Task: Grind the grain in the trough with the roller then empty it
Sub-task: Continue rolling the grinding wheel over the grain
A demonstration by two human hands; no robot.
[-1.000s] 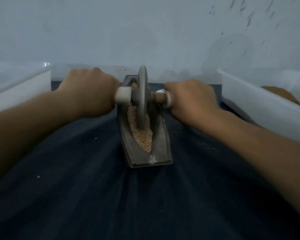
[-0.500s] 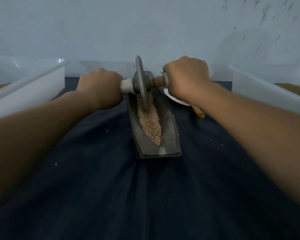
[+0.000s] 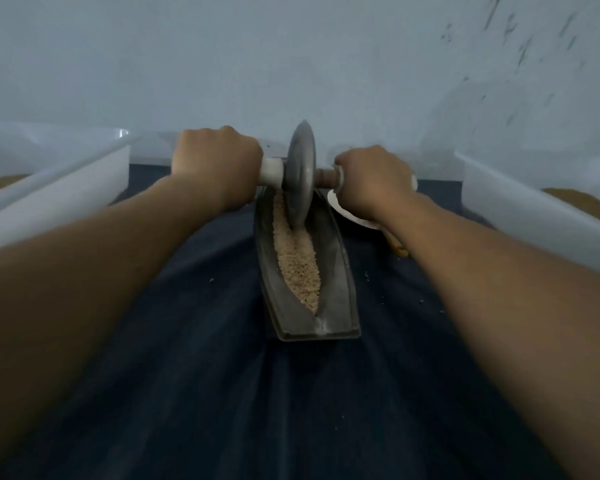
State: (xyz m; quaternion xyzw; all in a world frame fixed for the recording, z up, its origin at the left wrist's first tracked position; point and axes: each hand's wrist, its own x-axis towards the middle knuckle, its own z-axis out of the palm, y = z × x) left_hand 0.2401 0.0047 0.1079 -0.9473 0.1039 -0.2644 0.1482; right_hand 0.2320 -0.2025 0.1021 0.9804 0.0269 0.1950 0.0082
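A dark metal boat-shaped trough (image 3: 340,289) lies lengthwise on a dark blue cloth (image 3: 222,393), with tan crushed grain (image 3: 297,261) along its groove. A grey metal disc roller (image 3: 300,178) stands upright in the far end of the trough, its lower edge in the grain. My left hand (image 3: 215,164) grips the white left handle of the roller's axle. My right hand (image 3: 371,178) grips the right handle. Both fists hide most of the handles.
A white plastic tub (image 3: 49,199) stands at the left and another white tub (image 3: 520,216) at the right, each with brown grain inside. A white spoon-like thing (image 3: 354,216) with a yellow handle lies under my right wrist. A pale wall rises behind.
The roller has travelled from the trough's middle toward its far end, and more grain lies uncovered in the near part. Both hands kept their grip on the handles.
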